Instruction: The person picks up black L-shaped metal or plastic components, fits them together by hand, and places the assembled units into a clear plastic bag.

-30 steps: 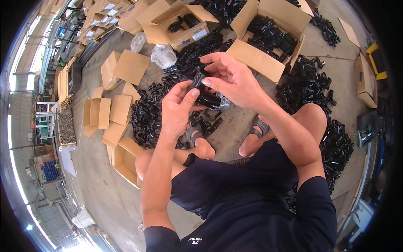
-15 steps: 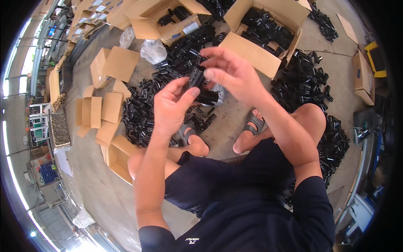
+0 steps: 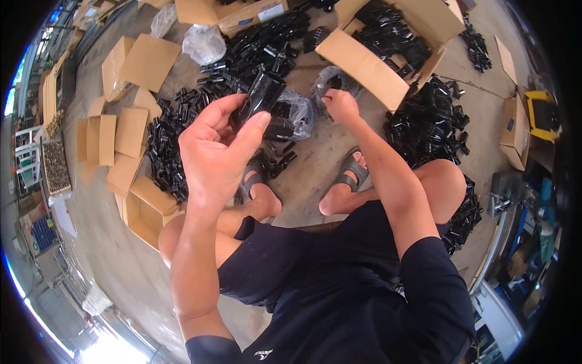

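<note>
Left hand clasps one black tubular fitting; right hand curls at a clear plastic bag, grip impossible to tell; heaped fittings lie loose, others in a carton.

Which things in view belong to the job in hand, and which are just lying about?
Likely in the job:
black pipe fitting, in the left hand
clear plastic bag, at the right hand
heap of black parts
open box of black parts

Probably lying about:
open carton, lower left
yellow-and-black object, far right
</note>
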Available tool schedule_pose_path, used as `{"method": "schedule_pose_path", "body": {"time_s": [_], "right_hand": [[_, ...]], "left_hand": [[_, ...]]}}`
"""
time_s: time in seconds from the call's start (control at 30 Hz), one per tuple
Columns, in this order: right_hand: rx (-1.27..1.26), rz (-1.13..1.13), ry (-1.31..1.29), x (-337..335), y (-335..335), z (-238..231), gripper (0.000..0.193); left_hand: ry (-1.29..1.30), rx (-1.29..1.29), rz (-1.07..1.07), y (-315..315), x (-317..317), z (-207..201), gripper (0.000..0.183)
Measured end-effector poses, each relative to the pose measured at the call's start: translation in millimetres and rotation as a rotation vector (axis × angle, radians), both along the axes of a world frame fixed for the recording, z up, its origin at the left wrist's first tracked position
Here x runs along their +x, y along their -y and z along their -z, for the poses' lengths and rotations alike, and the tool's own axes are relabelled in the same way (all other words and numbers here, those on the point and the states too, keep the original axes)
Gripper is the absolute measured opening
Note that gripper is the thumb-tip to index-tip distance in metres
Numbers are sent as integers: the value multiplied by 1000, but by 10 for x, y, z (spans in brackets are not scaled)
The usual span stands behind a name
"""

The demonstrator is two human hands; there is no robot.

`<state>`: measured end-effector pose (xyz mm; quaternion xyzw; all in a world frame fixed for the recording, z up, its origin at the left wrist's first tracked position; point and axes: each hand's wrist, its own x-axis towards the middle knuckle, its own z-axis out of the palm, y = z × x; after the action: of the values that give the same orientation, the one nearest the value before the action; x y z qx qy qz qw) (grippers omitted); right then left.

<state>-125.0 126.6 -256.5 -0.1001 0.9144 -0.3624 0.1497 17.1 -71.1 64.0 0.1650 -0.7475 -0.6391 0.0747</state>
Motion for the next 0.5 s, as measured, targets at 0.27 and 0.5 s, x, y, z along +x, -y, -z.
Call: {"method": "schedule_pose_path", "body": {"time_s": [0.27, 0.5], "right_hand": [[140, -581, -351, 493, 1231, 475, 15], [-97, -473, -265, 660, 1433, 1277, 20]], "left_hand": [[49, -175, -26, 237, -149, 79, 35], [-73, -672, 49, 296, -184, 236, 34]]}}
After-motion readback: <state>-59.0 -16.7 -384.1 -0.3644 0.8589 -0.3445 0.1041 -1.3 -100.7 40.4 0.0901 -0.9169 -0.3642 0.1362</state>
